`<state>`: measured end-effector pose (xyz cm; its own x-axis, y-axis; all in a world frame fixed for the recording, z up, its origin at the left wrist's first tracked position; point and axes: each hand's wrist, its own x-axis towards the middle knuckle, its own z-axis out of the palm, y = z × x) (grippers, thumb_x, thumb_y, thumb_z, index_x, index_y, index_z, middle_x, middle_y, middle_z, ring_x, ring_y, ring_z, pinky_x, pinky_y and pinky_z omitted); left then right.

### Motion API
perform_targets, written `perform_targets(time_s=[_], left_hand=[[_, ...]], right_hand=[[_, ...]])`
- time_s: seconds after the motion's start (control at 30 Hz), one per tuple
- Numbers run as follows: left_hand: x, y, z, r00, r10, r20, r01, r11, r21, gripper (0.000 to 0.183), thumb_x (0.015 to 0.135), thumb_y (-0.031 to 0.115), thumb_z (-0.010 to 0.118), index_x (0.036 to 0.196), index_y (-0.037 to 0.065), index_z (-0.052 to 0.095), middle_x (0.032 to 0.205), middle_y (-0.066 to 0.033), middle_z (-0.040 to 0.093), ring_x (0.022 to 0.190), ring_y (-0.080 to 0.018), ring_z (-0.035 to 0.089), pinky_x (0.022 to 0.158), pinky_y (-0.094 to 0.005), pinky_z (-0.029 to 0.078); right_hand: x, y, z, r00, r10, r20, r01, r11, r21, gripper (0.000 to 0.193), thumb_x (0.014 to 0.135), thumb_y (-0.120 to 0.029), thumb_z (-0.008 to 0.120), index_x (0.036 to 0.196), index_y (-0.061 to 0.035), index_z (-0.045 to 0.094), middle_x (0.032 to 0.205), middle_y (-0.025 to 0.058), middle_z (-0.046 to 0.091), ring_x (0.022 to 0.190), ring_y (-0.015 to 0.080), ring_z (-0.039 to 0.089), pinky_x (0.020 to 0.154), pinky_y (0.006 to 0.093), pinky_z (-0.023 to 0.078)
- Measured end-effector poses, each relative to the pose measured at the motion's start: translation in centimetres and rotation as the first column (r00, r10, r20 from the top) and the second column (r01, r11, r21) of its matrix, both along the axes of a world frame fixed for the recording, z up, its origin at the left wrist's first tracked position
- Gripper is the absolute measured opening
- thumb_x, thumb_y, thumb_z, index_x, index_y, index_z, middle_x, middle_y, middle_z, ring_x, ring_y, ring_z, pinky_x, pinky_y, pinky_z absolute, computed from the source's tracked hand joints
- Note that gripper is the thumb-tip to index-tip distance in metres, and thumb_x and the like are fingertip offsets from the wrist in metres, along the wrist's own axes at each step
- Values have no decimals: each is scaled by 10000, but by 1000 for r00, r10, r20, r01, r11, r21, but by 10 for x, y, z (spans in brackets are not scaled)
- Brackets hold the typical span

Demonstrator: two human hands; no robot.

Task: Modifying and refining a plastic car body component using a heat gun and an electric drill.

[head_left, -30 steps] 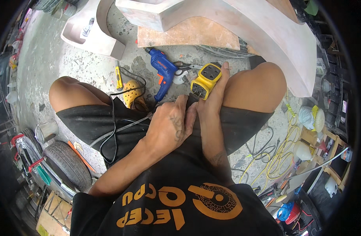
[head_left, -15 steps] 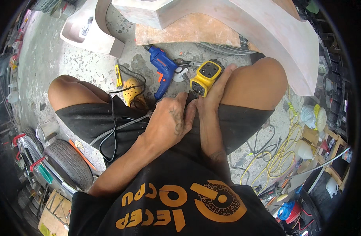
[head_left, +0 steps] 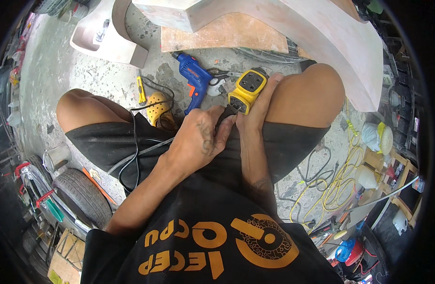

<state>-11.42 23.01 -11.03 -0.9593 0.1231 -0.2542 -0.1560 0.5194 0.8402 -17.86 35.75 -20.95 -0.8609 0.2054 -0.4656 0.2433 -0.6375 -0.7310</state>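
Note:
My right hand is wrapped round a yellow and black power socket block, tilted above my right thigh. Sockets show on its top face and on its near end. Between the fingers and thumb of my left hand is a black plug, held against the block's near end; how deep it sits cannot be made out. Beyond my hands a blue power drill lies on the floor. Scissors rest between drill and block, partly hidden. Dark and grey cords cross my lap on the left.
A yellow utility knife lies by my yellow clog. Large pale moulded panels and a wooden board stand ahead. Yellow cord coils at right; a tyre and a metal can are at left.
My left hand and the plug have shifted slightly at the block's near end. The whole view has moved a little; both hands keep their hold.

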Motion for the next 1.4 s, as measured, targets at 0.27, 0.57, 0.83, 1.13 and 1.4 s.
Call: perform_targets(time_s=[0.27,0.57,0.83,1.13,1.4], left_hand=[[2,6,-9,988,18,-150,-27,998,-59,181,944,83,685,907,-90,644,617,-305,524,580,-494,539,518,-455,432],[-1,5,-7,993,7,-116,-15,998,-61,214,946,82,683,815,-72,613,616,-307,518,601,-504,534,518,-462,426],[3,8,-11,993,66,-96,-66,998,0,215,947,78,680,810,-75,616,604,-299,511,587,-502,515,511,-457,419],[2,5,-9,997,28,-76,-30,999,-28,212,951,84,679,828,-81,629,578,-285,498,512,-453,481,498,-432,413],[2,9,-12,994,20,-107,-26,998,-61,221,950,96,682,822,-76,628,589,-295,515,552,-476,523,508,-443,420]], right_hand=[[-6,-2,-24,989,-145,16,143,985,94,667,1000,-741,410,1091,-101,576,839,26,610,724,143,631,630,299,542],[-3,4,-32,995,-102,22,99,989,107,650,1011,-719,420,1106,-96,578,858,35,625,728,149,640,624,309,546],[-4,0,-20,994,-112,7,111,988,107,653,1017,-696,441,1267,-100,538,949,38,632,770,142,657,644,307,565],[-3,-4,-16,991,-134,-7,134,987,88,632,1020,-683,454,1275,-110,538,957,31,630,775,138,656,647,302,565],[-2,-6,-12,985,-168,-49,173,973,155,716,1007,-701,462,1404,-105,465,1089,50,611,908,146,652,758,311,566]])
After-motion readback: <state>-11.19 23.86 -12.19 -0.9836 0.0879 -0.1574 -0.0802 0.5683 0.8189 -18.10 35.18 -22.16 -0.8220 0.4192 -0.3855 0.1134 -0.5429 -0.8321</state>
